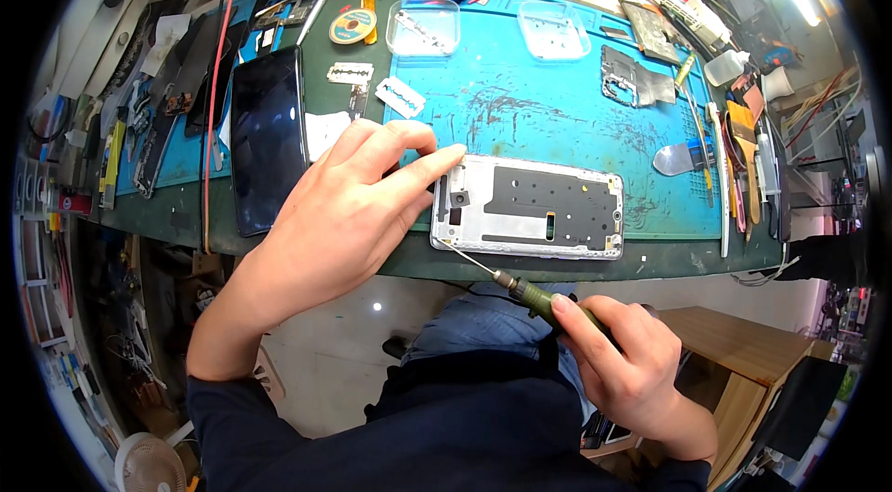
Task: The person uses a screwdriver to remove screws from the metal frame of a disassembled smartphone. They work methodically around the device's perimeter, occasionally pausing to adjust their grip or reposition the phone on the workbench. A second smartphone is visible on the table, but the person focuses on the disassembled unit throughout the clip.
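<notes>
A silver phone frame (479, 219) with black padding lies at the mat's front edge. My left hand (348, 190) grips its left end, the index fingertip on the far left corner; the thumb is mostly hidden. In my right hand (624, 357) is a green-handled tool (534, 297) with a thin metal shaft, whose kind I cannot make out for sure. Its tip reaches the frame's near left corner. Left of my left hand, a dark phone screen (268, 139) lies on the bench. Two flat razor blades, one a white-looking blade (400, 97), lie beyond that hand.
Two clear plastic boxes (423, 27) with small parts stand at the back of the blue mat (502, 120). A solder spool (353, 26) sits to their left. Phone parts (636, 78), a brush (743, 125) and tweezers lie on the right. The bench edge runs just nearer than the frame.
</notes>
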{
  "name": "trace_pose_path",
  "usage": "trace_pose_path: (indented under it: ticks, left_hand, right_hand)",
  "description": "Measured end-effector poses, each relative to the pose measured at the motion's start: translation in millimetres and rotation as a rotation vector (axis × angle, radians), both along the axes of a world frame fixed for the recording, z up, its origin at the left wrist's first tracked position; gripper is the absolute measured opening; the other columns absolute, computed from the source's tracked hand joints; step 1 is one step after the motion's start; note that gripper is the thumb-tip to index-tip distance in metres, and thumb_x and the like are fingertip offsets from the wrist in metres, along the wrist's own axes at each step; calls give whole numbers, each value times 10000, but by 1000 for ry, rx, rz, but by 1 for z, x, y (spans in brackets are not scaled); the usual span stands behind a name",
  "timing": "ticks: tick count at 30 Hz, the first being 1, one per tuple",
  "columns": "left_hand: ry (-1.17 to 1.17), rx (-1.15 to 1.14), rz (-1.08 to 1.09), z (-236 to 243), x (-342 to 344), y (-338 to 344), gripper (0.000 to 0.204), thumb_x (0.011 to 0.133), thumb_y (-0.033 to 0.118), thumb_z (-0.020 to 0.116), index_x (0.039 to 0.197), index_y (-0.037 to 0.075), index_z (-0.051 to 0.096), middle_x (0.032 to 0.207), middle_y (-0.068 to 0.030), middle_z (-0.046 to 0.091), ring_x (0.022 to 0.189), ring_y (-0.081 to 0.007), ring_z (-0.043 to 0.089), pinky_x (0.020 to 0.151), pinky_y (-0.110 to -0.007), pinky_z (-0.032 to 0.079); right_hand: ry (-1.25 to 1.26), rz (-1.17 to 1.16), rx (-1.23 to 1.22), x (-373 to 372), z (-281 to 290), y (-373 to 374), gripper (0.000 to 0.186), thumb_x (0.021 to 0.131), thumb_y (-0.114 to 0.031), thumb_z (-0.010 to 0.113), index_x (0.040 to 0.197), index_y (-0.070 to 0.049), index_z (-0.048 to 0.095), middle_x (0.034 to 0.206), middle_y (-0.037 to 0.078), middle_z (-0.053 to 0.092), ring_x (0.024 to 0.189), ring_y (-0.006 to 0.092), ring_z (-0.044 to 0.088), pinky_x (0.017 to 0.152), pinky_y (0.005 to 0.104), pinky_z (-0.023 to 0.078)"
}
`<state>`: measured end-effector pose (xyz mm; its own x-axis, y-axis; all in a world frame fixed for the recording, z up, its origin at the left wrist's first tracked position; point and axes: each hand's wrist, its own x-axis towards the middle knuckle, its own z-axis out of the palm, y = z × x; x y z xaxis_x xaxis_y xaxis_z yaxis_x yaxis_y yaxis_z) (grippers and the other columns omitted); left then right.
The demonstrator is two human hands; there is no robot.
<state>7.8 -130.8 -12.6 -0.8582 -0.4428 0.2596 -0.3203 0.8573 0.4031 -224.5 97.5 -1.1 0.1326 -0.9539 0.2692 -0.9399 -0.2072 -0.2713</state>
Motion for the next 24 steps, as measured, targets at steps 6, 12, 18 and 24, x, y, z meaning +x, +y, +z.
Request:
trace_pose_path:
  ticks: [6,12,18,24]
  left_hand:
    - [-4,19,6,2,0,1,479,918,29,730,1394,46,679,1265,-113,619,1039,-306,578,932,-417,511]
    - [0,23,7,1,-1,0,482,914,36,739,1393,47,680,1264,-112,618,1031,-305,574,929,-417,508]
    - [-2,28,9,1,-1,1,478,915,40,738,1389,42,681,1260,-113,620,1023,-304,574,925,-417,506]
    - [1,16,9,2,-1,1,469,920,45,735,1386,38,681,1254,-114,619,1012,-304,574,923,-419,504]
  right_hand:
    - [-8,12,7,-1,0,-1,551,787,-40,765,1328,-141,775,998,44,673,628,165,539,541,297,446]
    - [10,19,2,-2,-2,0,549,782,-54,757,1323,-145,780,1000,47,672,644,160,543,546,289,450]
    - [49,49,6,-4,1,-1,555,768,-79,749,1319,-146,784,998,44,666,657,149,543,549,274,453]
    - [69,66,13,-5,4,1,573,756,-91,754,1325,-146,781,1006,44,661,659,142,542,550,263,452]
